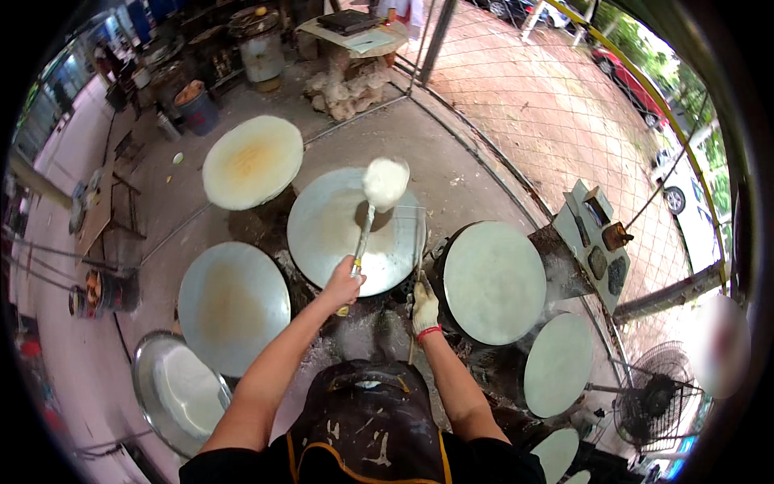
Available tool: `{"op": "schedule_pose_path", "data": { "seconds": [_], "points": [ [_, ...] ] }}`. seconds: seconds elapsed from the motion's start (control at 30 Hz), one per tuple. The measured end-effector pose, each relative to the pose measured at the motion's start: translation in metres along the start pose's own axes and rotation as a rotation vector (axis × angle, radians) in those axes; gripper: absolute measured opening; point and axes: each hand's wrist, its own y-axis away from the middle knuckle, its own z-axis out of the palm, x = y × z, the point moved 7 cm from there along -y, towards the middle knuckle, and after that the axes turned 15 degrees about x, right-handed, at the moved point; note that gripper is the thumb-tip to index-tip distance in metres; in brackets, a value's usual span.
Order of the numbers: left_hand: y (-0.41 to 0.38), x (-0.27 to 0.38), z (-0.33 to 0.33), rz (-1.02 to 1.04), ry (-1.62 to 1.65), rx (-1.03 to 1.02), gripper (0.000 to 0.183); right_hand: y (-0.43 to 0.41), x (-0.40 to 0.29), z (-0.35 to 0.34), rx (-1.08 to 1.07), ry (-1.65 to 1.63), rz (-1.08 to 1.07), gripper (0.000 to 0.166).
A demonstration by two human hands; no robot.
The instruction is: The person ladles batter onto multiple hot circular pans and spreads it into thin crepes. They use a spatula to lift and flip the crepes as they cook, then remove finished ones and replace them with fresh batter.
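My left hand (346,285) is closed around the handle of a long ladle (364,233). White batter (386,181) fills the ladle's bowl, which hangs over the far part of the middle round metal griddle (329,230). That griddle's surface is bare and shiny. On my right hand (425,305) is a white work glove with a red cuff. It grips a thin stick (420,263) beside the griddle's right edge; the stick's far end is too fine to make out clearly. A wide metal basin (145,375) with white batter stands at lower left.
Another bare griddle (236,308) lies to the left. A browned round sheet (254,160) covers one farther off. Pale sheets (496,281) (559,366) cover griddles at right, with steam nearby. A side shelf (571,227) holds a knife and stones. A fan (656,393) stands lower right.
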Motion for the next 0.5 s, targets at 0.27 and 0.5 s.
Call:
{"op": "schedule_pose_path", "data": {
  "seconds": [0.27, 0.5],
  "points": [
    [-0.101, -0.038, -0.011, 0.303, -0.897, 0.146, 0.027, -0.021, 0.038, 0.0, 0.224, 0.682, -0.405, 0.041],
    [-0.14, 0.01, -0.049, 0.56, -1.11, 0.167, 0.025, -0.021, 0.001, 0.088, 0.071, -0.057, 0.081, 0.041]
  ]
}}
